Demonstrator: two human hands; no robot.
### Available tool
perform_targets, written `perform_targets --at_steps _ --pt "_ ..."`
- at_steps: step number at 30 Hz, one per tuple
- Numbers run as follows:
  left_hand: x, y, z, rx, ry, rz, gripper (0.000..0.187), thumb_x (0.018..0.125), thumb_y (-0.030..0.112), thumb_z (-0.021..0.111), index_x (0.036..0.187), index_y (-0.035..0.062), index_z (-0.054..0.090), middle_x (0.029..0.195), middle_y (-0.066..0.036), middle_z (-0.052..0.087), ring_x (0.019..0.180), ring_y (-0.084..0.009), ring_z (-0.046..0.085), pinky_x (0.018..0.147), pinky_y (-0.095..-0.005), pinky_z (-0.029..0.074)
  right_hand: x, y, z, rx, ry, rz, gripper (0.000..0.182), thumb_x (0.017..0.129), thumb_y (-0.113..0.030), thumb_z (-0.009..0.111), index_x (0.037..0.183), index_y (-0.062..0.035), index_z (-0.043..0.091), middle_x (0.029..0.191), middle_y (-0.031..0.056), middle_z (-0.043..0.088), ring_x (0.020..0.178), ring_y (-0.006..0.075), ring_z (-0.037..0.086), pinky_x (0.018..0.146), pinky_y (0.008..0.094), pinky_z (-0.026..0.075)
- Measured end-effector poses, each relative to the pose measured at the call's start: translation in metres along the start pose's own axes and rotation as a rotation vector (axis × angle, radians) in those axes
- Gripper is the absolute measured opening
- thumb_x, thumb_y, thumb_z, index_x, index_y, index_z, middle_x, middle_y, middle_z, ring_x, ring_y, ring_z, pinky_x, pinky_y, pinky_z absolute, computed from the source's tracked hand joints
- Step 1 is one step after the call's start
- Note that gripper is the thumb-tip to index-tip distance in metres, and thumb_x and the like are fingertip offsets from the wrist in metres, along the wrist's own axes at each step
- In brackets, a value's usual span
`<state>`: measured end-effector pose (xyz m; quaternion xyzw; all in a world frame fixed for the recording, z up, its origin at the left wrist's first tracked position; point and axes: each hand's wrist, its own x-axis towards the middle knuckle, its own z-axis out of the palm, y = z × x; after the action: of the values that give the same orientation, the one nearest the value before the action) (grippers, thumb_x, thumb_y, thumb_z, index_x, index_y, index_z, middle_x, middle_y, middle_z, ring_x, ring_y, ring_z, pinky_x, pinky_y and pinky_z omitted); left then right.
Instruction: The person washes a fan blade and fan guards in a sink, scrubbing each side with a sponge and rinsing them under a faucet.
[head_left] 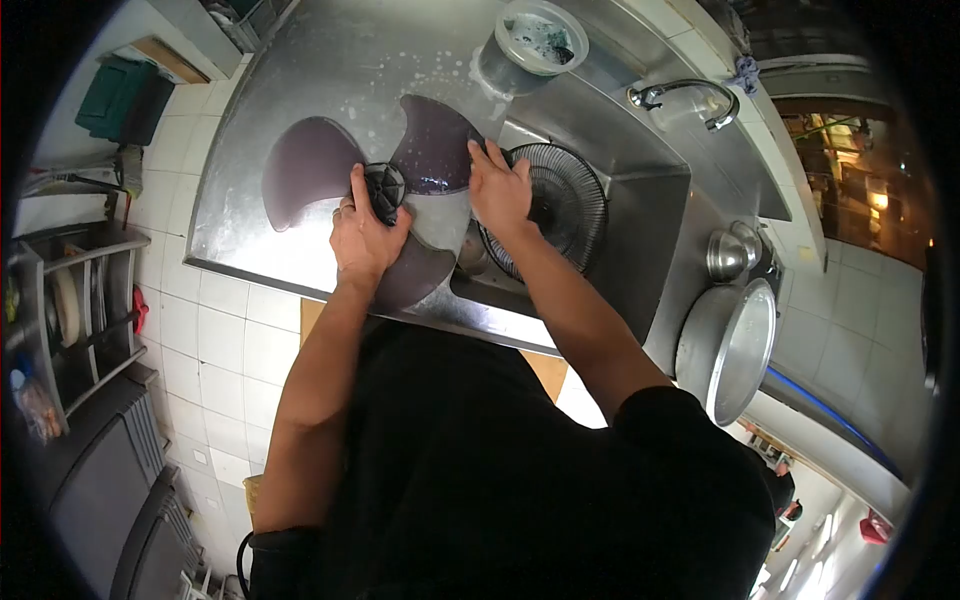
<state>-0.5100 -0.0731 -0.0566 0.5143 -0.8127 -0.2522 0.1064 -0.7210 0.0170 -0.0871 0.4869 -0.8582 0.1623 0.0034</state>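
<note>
A fan blade with three purple, see-through vanes (312,172) lies wet on the steel counter. My left hand (368,237) is closed around its black hub (385,190), thumb and fingers on either side. At the outer edge of the upper right vane (432,150) is my right hand (503,192), its fingers bent over a dark pad (477,146) that is mostly hidden beneath them. Just right of that hand, a round ribbed fan grille (560,205) leans in the sink.
A tub of sudsy water (541,42) stands at the back of the counter (330,60). The sink basin (640,225) has a curved tap (690,88) behind it. Metal bowls (727,255) and a large pot (722,350) sit to the right. A rack (90,310) stands left.
</note>
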Motion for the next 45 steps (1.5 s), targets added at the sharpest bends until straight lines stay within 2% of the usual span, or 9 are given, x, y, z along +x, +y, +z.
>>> perform_targets --at_steps 6,10,17,22,27,31,34,38,45 --pt "-0.004 0.0 0.001 -0.011 0.019 -0.008 0.097 0.082 0.04 0.073 0.162 0.0124 0.026 0.112 -0.028 0.066 0.103 -0.0459 0.066 0.09 -0.0523 0.056 -0.043 -0.06 -0.001 -0.046 0.137 -0.381 0.044 0.092 -0.019 0.065 0.135 -0.0212 0.071 0.146 0.0099 0.062 0.097 0.0363 0.06 0.088 0.0454 0.049" --pt "0.002 0.001 0.003 0.004 0.043 -0.003 0.097 0.081 0.041 0.074 0.161 0.0122 0.026 0.111 -0.028 0.066 0.104 -0.0461 0.066 0.09 -0.0524 0.056 -0.03 -0.008 0.001 -0.017 0.2 -0.061 0.044 0.09 -0.017 0.067 0.133 -0.0213 0.071 0.142 0.0088 0.064 0.098 0.0378 0.06 0.092 0.0443 0.05" --pt "0.001 0.005 -0.003 -0.045 0.011 -0.067 0.095 0.083 0.044 0.074 0.159 0.0119 0.028 0.111 -0.026 0.067 0.103 -0.0461 0.067 0.091 -0.0545 0.054 0.024 -0.038 -0.016 0.023 0.038 -0.337 0.034 0.094 -0.02 0.065 0.127 -0.0223 0.073 0.139 0.0008 0.067 0.099 0.0395 0.062 0.091 0.0464 0.054" --pt "0.004 0.012 -0.005 -0.32 0.187 -0.376 0.107 0.084 0.061 0.074 0.158 -0.0002 0.026 0.129 -0.034 0.064 0.116 -0.0483 0.065 0.099 -0.0518 0.051 0.14 -0.002 -0.105 0.21 0.539 -0.218 0.034 0.094 -0.03 0.065 0.124 -0.0186 0.076 0.131 0.0056 0.072 0.099 0.0364 0.064 0.093 0.0475 0.054" --pt "0.001 0.01 -0.038 -0.136 -0.129 -0.365 0.097 0.084 0.05 0.076 0.156 0.0001 0.035 0.129 -0.032 0.064 0.118 -0.0472 0.064 0.1 -0.0516 0.05 0.236 0.019 -0.126 -0.23 -0.284 0.245 0.042 0.092 -0.035 0.066 0.126 -0.0122 0.074 0.132 0.0112 0.071 0.119 0.034 0.067 0.101 0.0441 0.052" --pt "0.004 0.011 -0.053 0.371 0.081 0.002 0.101 0.077 0.042 0.08 0.162 0.0128 0.034 0.126 -0.022 0.059 0.123 -0.0415 0.055 0.102 -0.054 0.043 0.273 0.042 -0.094 -0.29 -0.385 0.1 0.046 0.093 -0.04 0.062 0.134 -0.0215 0.071 0.137 0.0105 0.069 0.127 0.0339 0.064 0.103 0.045 0.053" --pt "0.022 -0.006 -0.038 0.442 -0.009 0.175 0.101 0.078 0.045 0.079 0.164 0.0263 0.032 0.128 -0.023 0.06 0.122 -0.0411 0.056 0.104 -0.0544 0.042 0.256 0.028 -0.13 -0.228 -0.46 0.113 0.047 0.092 -0.039 0.061 0.135 -0.0227 0.071 0.138 0.0116 0.068 0.127 0.0341 0.063 0.105 0.0451 0.052" --pt "0.031 -0.01 -0.031 0.287 -0.164 0.07 0.102 0.079 0.049 0.078 0.165 0.0288 0.028 0.123 -0.024 0.064 0.119 -0.042 0.059 0.102 -0.0534 0.044 0.159 -0.019 -0.169 0.138 0.076 0.164 0.045 0.092 -0.041 0.061 0.132 -0.0216 0.072 0.125 0.0133 0.073 0.108 0.0366 0.072 0.096 0.0462 0.056" --pt "0.015 0.001 -0.01 0.129 -0.124 0.054 0.103 0.076 0.047 0.079 0.164 0.0273 0.03 0.104 -0.027 0.071 0.102 -0.048 0.067 0.092 -0.0534 0.053 -0.02 -0.066 -0.007 0.115 -0.005 -0.216 0.047 0.091 -0.027 0.069 0.137 -0.0313 0.068 0.146 0.0091 0.057 0.116 0.0411 0.055 0.093 0.0572 0.05"
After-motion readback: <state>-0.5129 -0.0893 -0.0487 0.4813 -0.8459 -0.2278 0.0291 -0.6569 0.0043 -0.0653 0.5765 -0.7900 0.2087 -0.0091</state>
